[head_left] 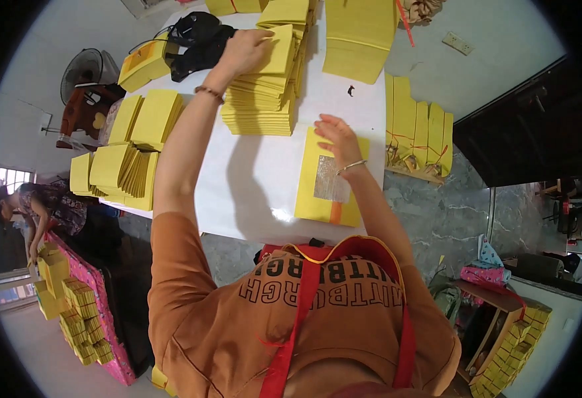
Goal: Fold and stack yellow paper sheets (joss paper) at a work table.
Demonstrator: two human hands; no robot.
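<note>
My left hand (246, 53) reaches to the far side of the table, closed on the left edge of the top yellow folded paper (279, 50). That paper tops a tall, uneven stack (258, 116) of the same folded yellow paper. Nearer to me, my right hand (337, 140) hovers over or rests lightly on a yellow paper sheet (309, 199), fingers apart and holding nothing. A silver rectangle (327, 178) and an orange strip (335, 212) mark this sheet; my right wrist covers part of it.
More yellow stacks (354, 50) stand at the back of the white-covered table (231, 205) and at its left (155, 119). A black cloth item (201, 53) lies beside my left hand. Tied yellow bundles (420, 129) stand off the right edge. Another person (49, 209) handles yellow bundles at far left.
</note>
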